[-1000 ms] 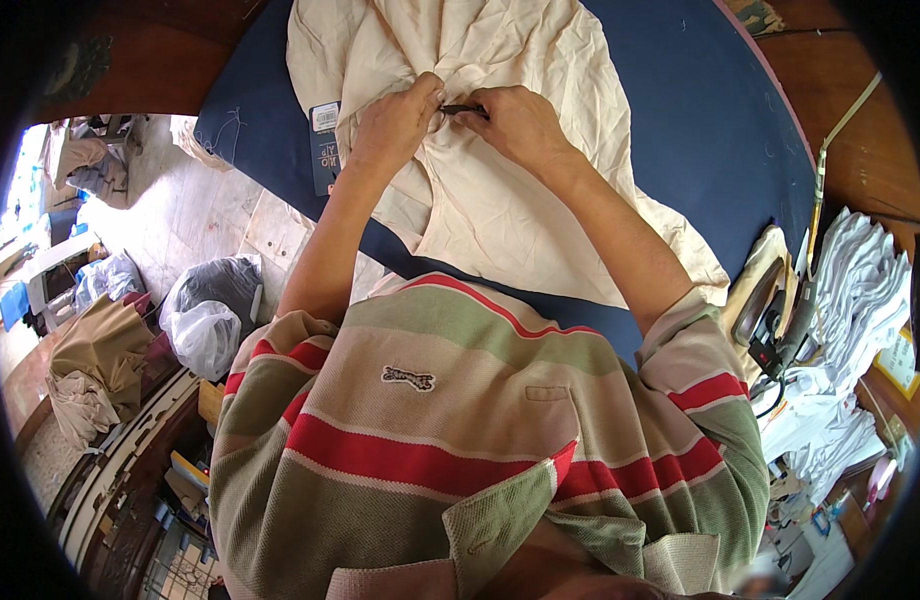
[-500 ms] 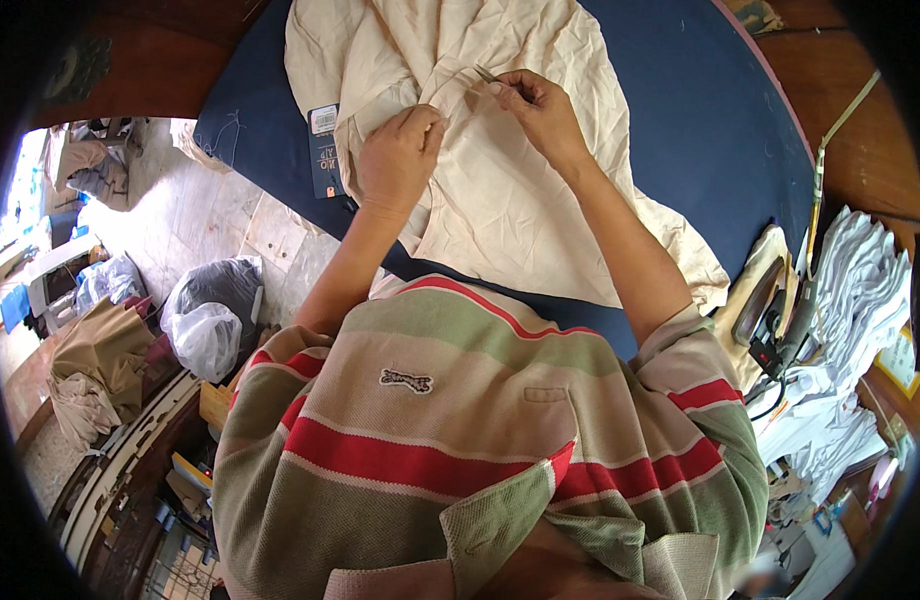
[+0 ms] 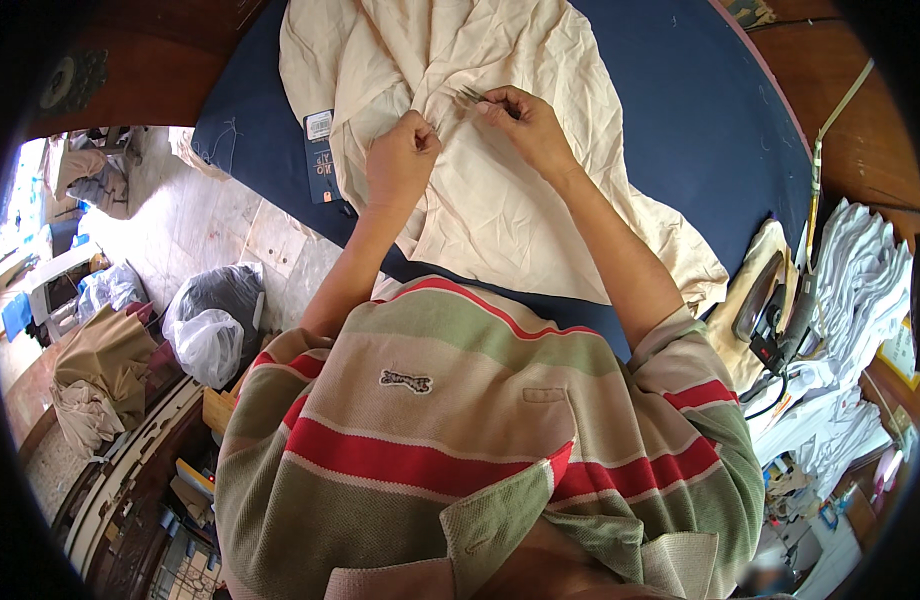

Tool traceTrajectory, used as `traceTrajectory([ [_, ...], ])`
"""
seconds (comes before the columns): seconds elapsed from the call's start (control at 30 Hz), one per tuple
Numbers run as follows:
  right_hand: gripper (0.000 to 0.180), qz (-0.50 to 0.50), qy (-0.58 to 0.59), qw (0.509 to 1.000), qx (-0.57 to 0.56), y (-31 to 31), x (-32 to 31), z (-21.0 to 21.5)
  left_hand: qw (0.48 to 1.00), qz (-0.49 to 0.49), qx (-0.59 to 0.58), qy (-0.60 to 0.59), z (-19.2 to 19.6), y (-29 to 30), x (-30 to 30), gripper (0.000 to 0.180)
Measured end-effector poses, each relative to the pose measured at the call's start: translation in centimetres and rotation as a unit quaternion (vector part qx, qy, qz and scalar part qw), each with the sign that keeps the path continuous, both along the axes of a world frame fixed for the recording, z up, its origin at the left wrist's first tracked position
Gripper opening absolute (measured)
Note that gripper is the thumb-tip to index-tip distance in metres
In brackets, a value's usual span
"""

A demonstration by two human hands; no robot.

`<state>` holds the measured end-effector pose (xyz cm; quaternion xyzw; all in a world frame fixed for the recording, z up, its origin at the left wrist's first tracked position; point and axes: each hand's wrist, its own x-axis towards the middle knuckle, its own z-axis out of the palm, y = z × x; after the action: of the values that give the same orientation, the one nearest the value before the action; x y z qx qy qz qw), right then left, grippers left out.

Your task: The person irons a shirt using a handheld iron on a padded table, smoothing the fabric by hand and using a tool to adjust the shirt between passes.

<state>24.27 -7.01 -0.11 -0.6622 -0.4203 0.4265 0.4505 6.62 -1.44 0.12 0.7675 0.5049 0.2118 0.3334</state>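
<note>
left hand (image 3: 400, 165) curled over cloth (image 3: 520, 225), grip unclear; right hand (image 3: 530, 125) angled inward, fingers pinching pointed tool (image 3: 470, 94).

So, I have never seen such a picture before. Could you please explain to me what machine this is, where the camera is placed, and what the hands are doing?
There is no machine: these are a person's bare hands. A wide, round-edged camera worn on the head looks down, so the striped shirt below is the wearer's own.

A wrinkled cream cloth lies on a dark blue surface, with a dark tag beside it. The right hand holds a small pointed tool over the cloth. The left hand is curled; whether it pinches something is unclear.
</note>
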Motion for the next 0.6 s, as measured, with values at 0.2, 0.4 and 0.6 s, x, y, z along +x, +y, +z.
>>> traceTrajectory([
  [0.2, 0.028, 0.045, -0.054, 0.997, -0.024, -0.2, 0.0, 0.1, 0.977, -0.013, -0.082, -0.194, -2.7, 1.7, -1.7, 0.009],
  [0.4, 0.030, 0.074, -0.144, 0.986, -0.026, -0.3, -0.2, 1.8, 0.942, -0.011, -0.163, -0.294, -1.0, 1.7, -1.8, 0.009],
  [0.6, 0.030, 0.106, -0.220, 0.970, -0.011, -0.3, -0.7, 3.0, 0.920, 0.003, -0.183, -0.348, 0.1, 1.8, -2.4, 0.009],
])
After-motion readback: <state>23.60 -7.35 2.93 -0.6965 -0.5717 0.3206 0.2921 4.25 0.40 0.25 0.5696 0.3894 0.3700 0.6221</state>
